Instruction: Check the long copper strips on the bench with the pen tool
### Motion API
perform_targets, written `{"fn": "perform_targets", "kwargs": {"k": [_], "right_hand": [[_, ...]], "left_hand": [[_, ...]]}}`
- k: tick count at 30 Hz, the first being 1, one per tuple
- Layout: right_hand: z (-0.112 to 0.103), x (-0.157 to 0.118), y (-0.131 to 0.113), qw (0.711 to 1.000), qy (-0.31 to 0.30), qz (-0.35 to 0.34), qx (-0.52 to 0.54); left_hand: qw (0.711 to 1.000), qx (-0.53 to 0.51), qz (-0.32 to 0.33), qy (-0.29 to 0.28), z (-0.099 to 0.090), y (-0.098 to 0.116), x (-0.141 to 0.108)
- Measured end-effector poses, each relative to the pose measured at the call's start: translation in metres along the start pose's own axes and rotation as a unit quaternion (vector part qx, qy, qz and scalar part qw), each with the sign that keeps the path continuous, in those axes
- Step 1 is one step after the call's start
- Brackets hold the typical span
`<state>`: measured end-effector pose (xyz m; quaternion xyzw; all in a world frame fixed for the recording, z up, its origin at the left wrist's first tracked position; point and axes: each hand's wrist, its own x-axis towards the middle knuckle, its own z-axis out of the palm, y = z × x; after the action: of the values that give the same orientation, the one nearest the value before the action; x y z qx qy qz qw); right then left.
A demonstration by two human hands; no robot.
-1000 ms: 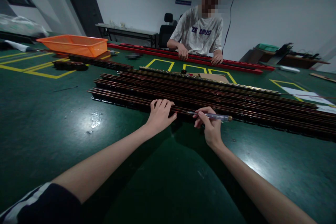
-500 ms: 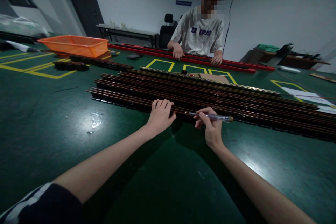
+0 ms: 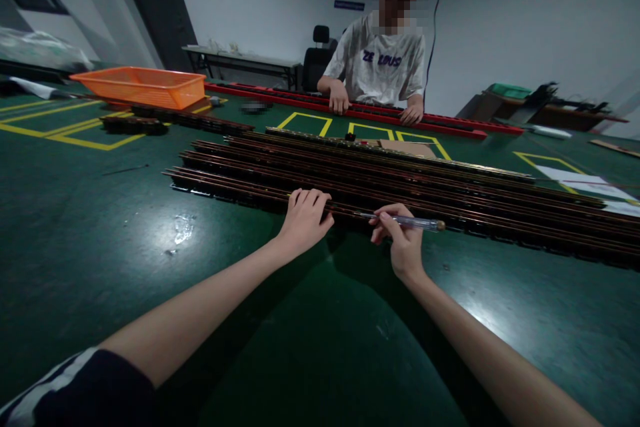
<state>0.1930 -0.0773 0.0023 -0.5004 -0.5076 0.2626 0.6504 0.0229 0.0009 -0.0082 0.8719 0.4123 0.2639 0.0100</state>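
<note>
Long dark strips with copper-coloured rods (image 3: 240, 183) lie side by side across the table. My left hand (image 3: 305, 213) is closed over the nearest strip, fingers on its far side and thumb towards the right. In my right hand (image 3: 403, 240) is a small screwdriver (image 3: 420, 223) with a clear handle, pinched between thumb and fingers. Its thin shaft points left, along the nearest strip and towards my left thumb. Whether the tip touches the strip is too dark to tell.
An orange basket (image 3: 145, 88) stands at the back left, near shorter dark strips (image 3: 135, 125). Across the table a person (image 3: 385, 60) rests both hands on a long red rail (image 3: 450, 125). Paper sheets (image 3: 585, 181) lie at the right, and a cardboard piece (image 3: 407, 148) lies behind the strips.
The nearest strip's left end sits slightly further left. My left hand has shifted a touch the same way; my right hand and the screwdriver are almost unmoved.
</note>
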Motion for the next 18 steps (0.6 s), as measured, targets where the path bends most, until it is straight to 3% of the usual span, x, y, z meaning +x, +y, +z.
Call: {"fn": "perform_targets", "kwargs": {"k": [18], "right_hand": [[0.0,-0.0001,-0.0003,1.0,-0.001,0.001,0.011]], "left_hand": [[1.0,0.001,0.002,-0.001,-0.0008,0.0,-0.0002]]}}
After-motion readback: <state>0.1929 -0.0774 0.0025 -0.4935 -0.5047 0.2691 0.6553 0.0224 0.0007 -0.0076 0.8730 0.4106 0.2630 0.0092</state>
